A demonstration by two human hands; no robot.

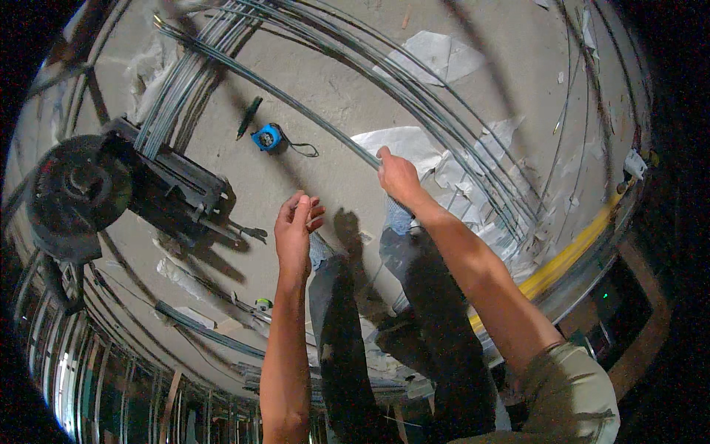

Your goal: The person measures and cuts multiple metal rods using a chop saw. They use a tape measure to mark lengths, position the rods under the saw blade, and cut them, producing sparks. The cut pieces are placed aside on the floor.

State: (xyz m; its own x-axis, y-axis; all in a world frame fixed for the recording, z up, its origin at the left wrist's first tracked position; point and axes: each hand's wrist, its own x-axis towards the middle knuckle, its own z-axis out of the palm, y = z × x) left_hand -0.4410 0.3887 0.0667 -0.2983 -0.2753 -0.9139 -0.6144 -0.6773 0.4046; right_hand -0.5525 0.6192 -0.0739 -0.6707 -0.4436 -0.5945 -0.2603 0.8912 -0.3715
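Note:
My right hand (399,176) is closed round the near end of a thin bundle of long grey metal rods (285,98). The bundle runs up and left from it, over other rods lying at the upper left. To the left, my left hand (299,226) hovers above the floor with its fingers loosely curled and apart, and nothing shows in it. Beyond that hand lie a blue tape measure (266,138) with a dark wrist strap and a dark marker-like tool (249,118). Farther left stands a black cut-off saw (80,185), with several rods reaching onto its base (174,189).
More long rods (436,103) curve across the floor on the right, beside crumpled white sheets (403,148). A yellow bar (569,259) edges the lower right. Another dark rod bundle (200,325) lies at the lower left, near a small green-and-white round object (263,304).

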